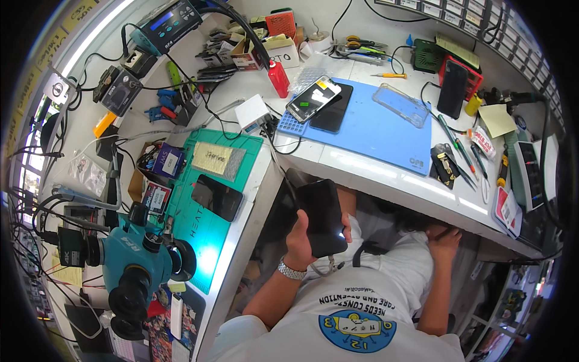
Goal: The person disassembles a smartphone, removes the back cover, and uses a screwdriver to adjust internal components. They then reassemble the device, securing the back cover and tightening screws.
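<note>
L hand has 1 phone, grn mat 1 cell.

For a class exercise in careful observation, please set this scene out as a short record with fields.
Left hand: grips a black phone, in front of the bench
Left wrist: metal-banded watch
Right hand: low, near the leg; contents unclear
Blue mat: clear phone case; dark handset, partly overlapped by a panel
Green mat: flat-lying smartphone
Microscope: teal, beside green mat
</note>
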A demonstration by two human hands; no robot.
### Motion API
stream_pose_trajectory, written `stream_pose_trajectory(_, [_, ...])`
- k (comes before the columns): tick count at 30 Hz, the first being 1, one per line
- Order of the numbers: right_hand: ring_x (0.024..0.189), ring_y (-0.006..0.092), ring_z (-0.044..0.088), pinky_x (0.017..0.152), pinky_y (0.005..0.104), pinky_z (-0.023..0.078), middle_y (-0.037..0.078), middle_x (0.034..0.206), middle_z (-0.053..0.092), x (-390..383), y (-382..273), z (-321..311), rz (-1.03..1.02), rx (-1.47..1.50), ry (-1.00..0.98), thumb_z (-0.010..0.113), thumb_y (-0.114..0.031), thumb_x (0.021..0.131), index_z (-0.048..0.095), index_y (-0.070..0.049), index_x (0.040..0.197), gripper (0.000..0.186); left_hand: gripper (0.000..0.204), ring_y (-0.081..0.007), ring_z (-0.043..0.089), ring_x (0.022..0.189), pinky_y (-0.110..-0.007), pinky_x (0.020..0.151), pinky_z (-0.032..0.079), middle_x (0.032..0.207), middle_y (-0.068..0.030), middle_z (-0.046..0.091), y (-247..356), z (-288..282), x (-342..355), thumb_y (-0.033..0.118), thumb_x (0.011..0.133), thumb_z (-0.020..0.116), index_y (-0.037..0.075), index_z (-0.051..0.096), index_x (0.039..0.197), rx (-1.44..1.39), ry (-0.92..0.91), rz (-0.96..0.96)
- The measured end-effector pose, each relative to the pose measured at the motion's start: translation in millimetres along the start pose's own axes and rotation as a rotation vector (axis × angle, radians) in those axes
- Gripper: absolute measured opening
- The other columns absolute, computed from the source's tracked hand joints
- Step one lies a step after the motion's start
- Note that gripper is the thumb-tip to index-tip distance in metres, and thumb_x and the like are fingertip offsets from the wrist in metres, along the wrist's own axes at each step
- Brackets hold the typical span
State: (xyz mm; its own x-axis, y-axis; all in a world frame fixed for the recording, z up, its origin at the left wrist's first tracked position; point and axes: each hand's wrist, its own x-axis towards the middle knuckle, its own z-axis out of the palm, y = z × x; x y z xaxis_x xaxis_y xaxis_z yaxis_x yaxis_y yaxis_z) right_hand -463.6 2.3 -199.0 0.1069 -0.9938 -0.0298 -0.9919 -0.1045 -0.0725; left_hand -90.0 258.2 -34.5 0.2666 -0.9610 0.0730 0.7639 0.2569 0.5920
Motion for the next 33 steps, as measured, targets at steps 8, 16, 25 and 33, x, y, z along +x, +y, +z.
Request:
stream_pose_trajectory(8, [0.142,0.0534,0.052,0.116,0.0517,0.049,0.042,0.154,0.047,1,0,-7,-0.022,0.070,-0.178,0.092,-0.049,0.082,0.038,0.021,0.156,0.116,0.095,-0.0363,0.071,0.104,-0.051,0.091,0.060,0.124,-0.0226,0.066,-5,-1,2,0.082,0.104,0.051,-0.001,0.051,0.150,-0.007,0.010,0.007])
stream_pose_trajectory(16, [0.134,0.0524,0.059,0.108,0.0523,0.055,0.039,0.147,0.053,-1,6,12,0.008,0.044,0.063,0.091,-0.049,0.084,0.034,0.016,0.160,0.115,0.097,-0.0365,0.070,0.105,-0.051,0.091,0.060,0.123,-0.0230,0.066,-4,1,3,0.083,0.104,0.050,-0.003,0.051,0.149,-0.041,0.012,-0.001])
stream_pose_trajectory(25, [0.135,0.0526,0.055,0.110,0.0579,0.050,0.036,0.139,0.059,-17,-21,-15,-0.052,0.116,0.053,0.094,-0.037,0.081,0.072,0.006,0.127,0.067,0.097,-0.0362,0.070,0.105,-0.052,0.092,0.060,0.124,-0.0237,0.066,-7,-1,3,0.082,0.104,0.050,-0.004,0.051,0.149,-0.035,-0.002,0.001])
stream_pose_trajectory(33, [0.124,0.0404,0.064,0.103,0.0498,0.053,0.024,0.132,0.068,-45,-55,-52,-0.264,0.621,-0.046,0.089,-0.016,0.091,0.074,0.001,0.122,0.038,0.096,-0.0393,0.073,0.110,-0.056,0.097,0.061,0.124,-0.0249,0.068,-8,5,3,0.082,0.107,0.042,-0.004,0.053,0.148,0.010,0.061,0.022])
